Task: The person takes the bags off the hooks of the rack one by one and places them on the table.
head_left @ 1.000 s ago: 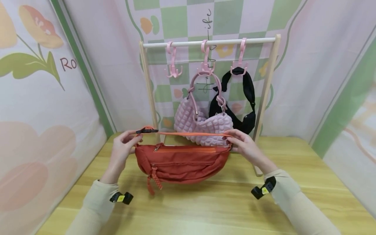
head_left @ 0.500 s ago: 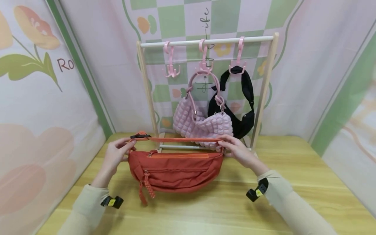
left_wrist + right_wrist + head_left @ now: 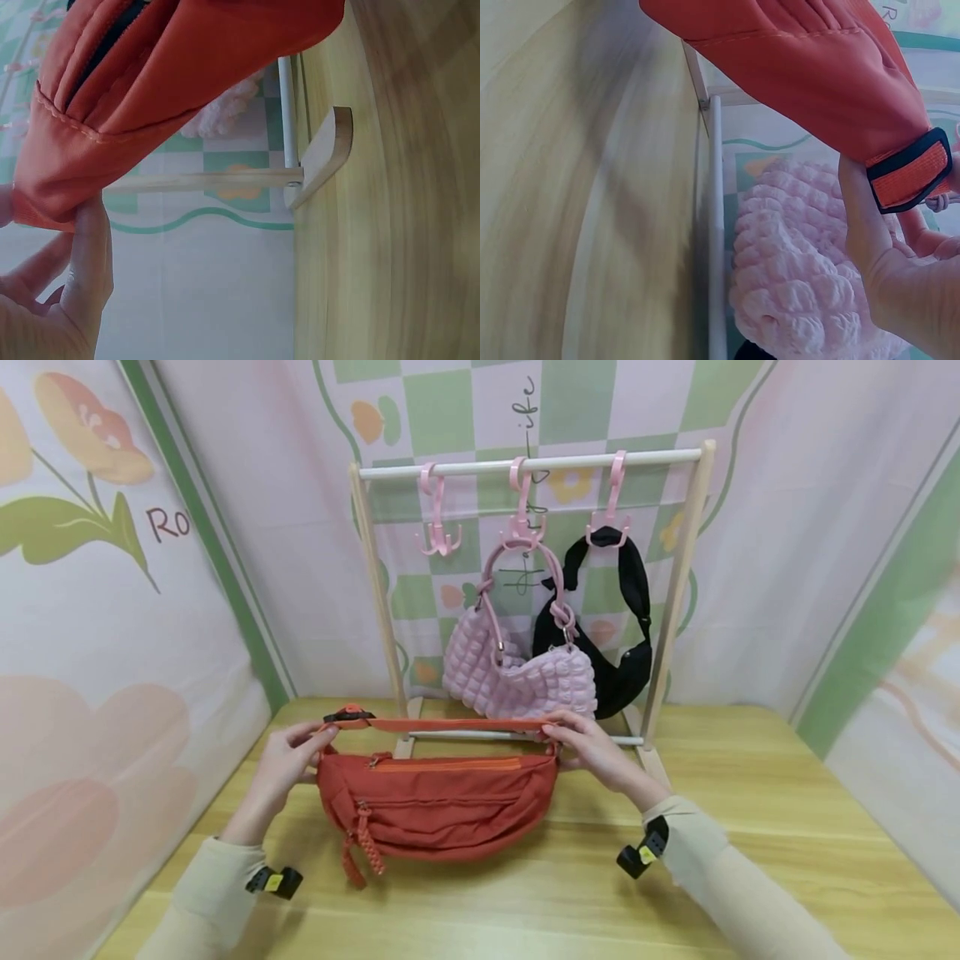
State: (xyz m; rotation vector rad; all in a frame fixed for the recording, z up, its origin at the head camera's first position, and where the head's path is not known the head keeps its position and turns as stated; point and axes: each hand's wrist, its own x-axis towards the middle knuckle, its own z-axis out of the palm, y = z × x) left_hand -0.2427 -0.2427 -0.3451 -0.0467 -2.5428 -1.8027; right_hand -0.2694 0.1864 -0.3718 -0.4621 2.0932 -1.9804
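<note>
L hand point(image 3: 285, 762) pinching, R hand point(image 3: 597, 755) too — forearms point(image 3: 201, 893) angled fwd & inward

Printed fabric panels point(image 3: 150, 635) enclose three sides of a wood-grain table point(image 3: 525, 910) bearing a rack point(image 3: 679, 585), forming a booth-type indoor space.

A wooden-sided rack point(image 3: 678, 593) stands on the bench point(image 3: 480, 910) beyond the left hand point(image 3: 287, 762) and right hand point(image 3: 588, 750), pink hooks point(image 3: 438, 514) on its white rail point(image 3: 480, 467). Between the hands and farther back, a puffy lilac bag point(image 3: 525, 689) hangs from the middle hook point(image 3: 523, 506); beyond the right hand hangs a black bag point(image 3: 630, 675). A flowered cloth point(image 3: 97, 627) rises left of the left hand.
</note>
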